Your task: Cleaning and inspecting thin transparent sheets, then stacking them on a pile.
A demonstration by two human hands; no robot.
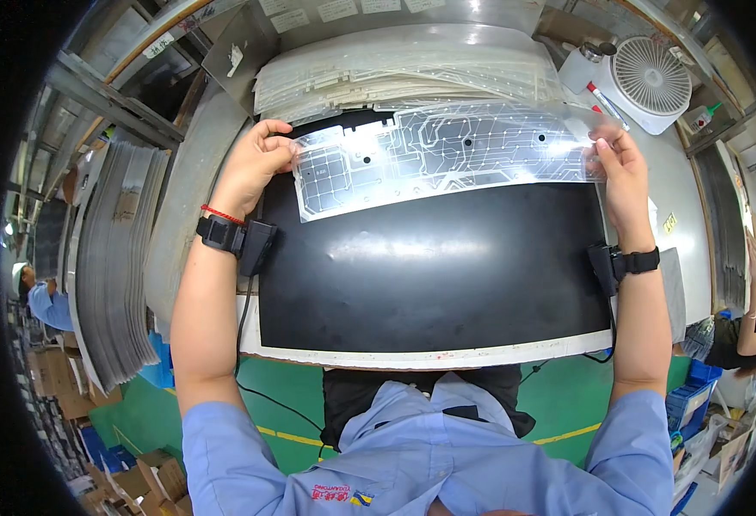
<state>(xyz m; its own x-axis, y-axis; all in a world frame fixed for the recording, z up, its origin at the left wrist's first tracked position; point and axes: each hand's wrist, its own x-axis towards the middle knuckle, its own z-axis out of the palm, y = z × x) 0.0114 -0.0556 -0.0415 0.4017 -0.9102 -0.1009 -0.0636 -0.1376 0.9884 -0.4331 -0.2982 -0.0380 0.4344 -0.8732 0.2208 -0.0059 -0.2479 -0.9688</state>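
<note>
A clear plastic film sheet printed with silvery circuit traces (447, 150) is stretched between my hands over the far part of a black mat (429, 275). My left hand (266, 155) pinches its left end between thumb and fingers. At the opposite end my right hand (616, 159) grips the sheet's edge the same way. The sheet tilts a little, its left end lower in the picture, and light glares off its surface. Just beyond it lies a stack of similar clear sheets (395, 64), whose near edge is partly covered by the held one.
A white fan (651, 77) stands at the back right, beside a white bottle (583, 64) and a red marker (601, 96). Tall stacks of grey sheets (115, 258) rise on the left. Wrist devices with black cables hang from both wrists. Other people are at the far left and right.
</note>
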